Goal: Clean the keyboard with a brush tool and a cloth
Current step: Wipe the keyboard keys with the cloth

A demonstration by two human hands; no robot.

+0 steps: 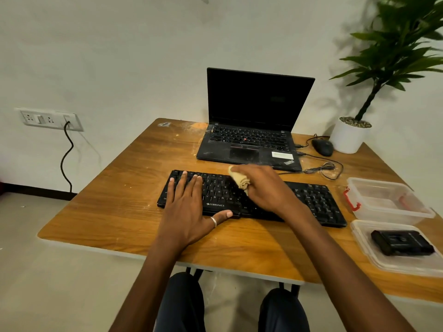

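A black Zebronics keyboard (311,200) lies across the middle of the wooden table (119,212). My left hand (187,207) lies flat on the keyboard's left part, fingers straight on the keys and thumb at its front edge. My right hand (266,188) grips a bunched tan cloth (239,179) and holds it against the keys at the keyboard's middle. No brush shows in view.
An open black laptop (251,130) stands behind the keyboard. A mouse (322,147) with its cable and a potted plant (350,135) sit at the back right. Two clear plastic containers sit at the right edge, one empty (383,200), one (374,255) holding a black object (402,242).
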